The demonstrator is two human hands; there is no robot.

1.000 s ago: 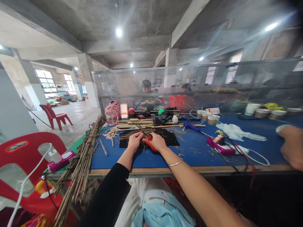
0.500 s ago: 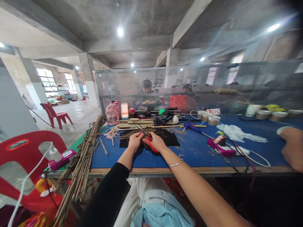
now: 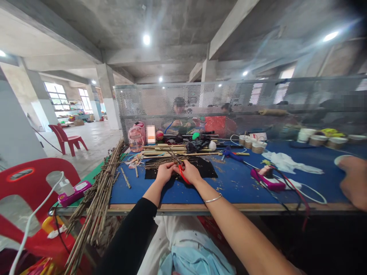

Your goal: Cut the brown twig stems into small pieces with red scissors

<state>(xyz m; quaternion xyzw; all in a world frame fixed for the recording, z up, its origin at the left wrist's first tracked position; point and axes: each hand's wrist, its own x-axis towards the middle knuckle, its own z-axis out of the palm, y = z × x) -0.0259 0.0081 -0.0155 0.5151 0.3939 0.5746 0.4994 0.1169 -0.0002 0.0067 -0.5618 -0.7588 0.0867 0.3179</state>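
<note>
My right hand (image 3: 191,172) is closed around the red handles of a pair of scissors (image 3: 182,174), whose dark blades point up and left, away from me. Close beside the blades, my left hand (image 3: 165,172) has its fingers pinched together. What lies in that pinch is too small to make out. Thin brown twigs (image 3: 155,163) lie in a loose pile just beyond my left hand. Under them and both hands is a black cloth (image 3: 208,168), spread on the blue tabletop (image 3: 229,191).
A bundle of long sticks (image 3: 99,206) overhangs the table's left end. Bamboo rods (image 3: 163,149) lie behind the cloth. A blue glue gun (image 3: 232,154), a purple power strip (image 3: 268,181) and a white plastic bag (image 3: 289,163) are to the right. Another person's arm (image 3: 354,181) is at far right.
The scissors' blades have swung slightly, now closer together and steeper. My left hand has shifted a little to the right, toward them.
</note>
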